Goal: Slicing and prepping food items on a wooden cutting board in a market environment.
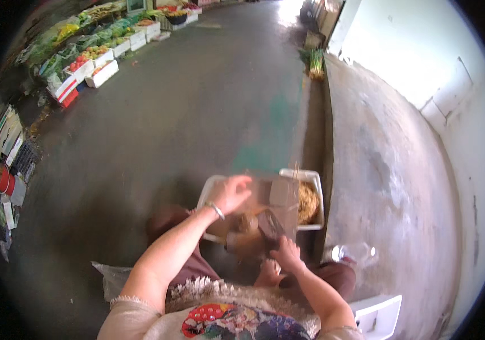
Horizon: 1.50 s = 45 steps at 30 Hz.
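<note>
My left hand (231,195), with a bracelet at the wrist, is raised over the left part of a board (287,216), its fingers apart and nothing seen in it. My right hand (287,255) grips a dark, wide-bladed tool, seemingly a cleaver (271,225), whose blade lies over the board. A blurred brownish lump (246,223) sits left of the blade. At the board's right side, a white tub (319,199) holds a heap of yellowish shreds (308,203). Another pale tub (206,191) shows partly under my left hand.
A clear plastic bottle (355,253) lies on the concrete to the right, above a white foam box (380,318). A raised edge (329,148) runs along the floor. Green onions (316,66) stand ahead. Produce in white boxes (102,74) lines the far left. A plastic bag (113,278) lies at my left.
</note>
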Available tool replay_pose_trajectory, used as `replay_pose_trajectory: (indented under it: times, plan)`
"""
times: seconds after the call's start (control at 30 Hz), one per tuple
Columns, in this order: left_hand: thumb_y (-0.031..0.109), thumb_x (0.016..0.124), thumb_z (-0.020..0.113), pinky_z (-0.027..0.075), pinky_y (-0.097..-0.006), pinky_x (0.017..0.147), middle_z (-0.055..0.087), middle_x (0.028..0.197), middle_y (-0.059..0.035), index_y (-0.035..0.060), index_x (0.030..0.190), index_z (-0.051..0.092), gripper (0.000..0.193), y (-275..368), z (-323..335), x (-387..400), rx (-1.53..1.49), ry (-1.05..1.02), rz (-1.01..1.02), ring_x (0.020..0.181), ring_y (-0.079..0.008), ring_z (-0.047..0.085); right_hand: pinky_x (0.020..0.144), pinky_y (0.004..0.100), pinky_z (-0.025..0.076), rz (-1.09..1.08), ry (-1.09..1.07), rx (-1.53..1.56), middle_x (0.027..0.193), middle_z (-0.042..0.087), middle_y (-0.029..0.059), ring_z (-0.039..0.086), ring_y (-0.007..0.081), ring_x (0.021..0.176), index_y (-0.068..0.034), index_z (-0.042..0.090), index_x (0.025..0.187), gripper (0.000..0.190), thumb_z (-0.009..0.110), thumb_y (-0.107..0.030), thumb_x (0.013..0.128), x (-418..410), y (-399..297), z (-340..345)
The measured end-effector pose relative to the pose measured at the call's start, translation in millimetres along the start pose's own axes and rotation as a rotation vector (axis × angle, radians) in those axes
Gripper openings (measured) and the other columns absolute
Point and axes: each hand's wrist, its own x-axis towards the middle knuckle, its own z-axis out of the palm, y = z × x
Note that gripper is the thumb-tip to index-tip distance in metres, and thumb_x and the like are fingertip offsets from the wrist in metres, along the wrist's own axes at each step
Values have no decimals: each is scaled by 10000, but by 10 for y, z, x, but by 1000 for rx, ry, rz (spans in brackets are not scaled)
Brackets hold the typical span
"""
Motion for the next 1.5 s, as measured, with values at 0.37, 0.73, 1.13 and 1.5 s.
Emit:
replay_pose_trajectory:
  times: [0.37,0.73,1.13,1.5]
  plan:
    - [149,774,690,511,-263,705,673,835,-47,35,1079,645,329,-314,34,52,-68,-18,-103,732,-108,613,783,488,480,-20,96,-22,942,600,254,599,424,884,-77,362,1277,635,654,-163,719,-46,-172,39]
    - [266,728,709,496,-382,812,644,984,-174,49,1074,627,417,-473,368,-144,308,-430,37,918,-315,620,436,292,416,140,162,921,632,524,29,502,139,479,-42,576,916,175,598,-210,869,-19,109,-313]
    - [97,827,554,531,-408,768,569,1012,-225,23,999,527,190,-279,801,-306,573,-630,53,917,-348,627,369,281,343,401,-155,1426,563,434,-23,409,112,412,-109,508,822,185,604,-250,895,383,318,-254]
    - [66,826,515,544,-401,730,580,989,-238,-3,998,539,187,-249,856,-280,589,-624,46,870,-335,648,505,401,465,356,362,918,696,619,143,597,247,547,7,622,858,281,600,-273,859,2099,295,-735]
